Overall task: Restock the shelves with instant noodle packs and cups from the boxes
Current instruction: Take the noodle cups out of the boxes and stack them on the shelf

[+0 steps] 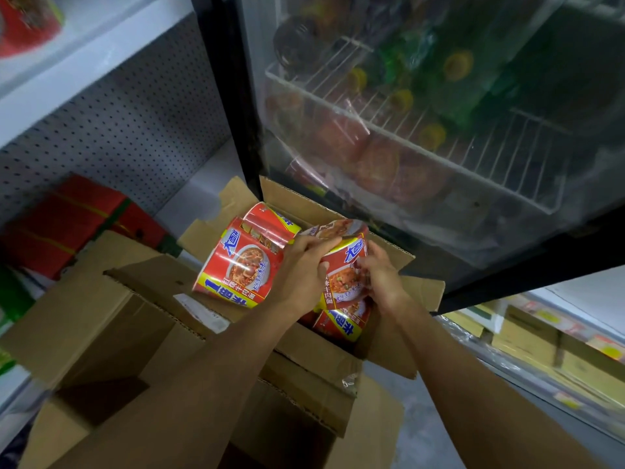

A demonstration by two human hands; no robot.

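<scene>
1. We are gripping a red noodle cup (345,269) with both hands: our left hand (301,275) is curling its fingers and thumb round the cup's left side, and our right hand (382,279) is pinching its right side.
2. We are holding that cup tilted, just above the open box (324,363).
3. A second cup (240,265) is lying on its side by the box's left edge, touching a third (270,221) near the far corner.
4. A fourth cup (341,324) is sitting in the box beneath our hands.
5. Another carton (101,319) is standing against the box's left side.
6. A glass-door fridge (422,130) with wire racks is rising behind the box; a white shelf (84,79) is on the left.
</scene>
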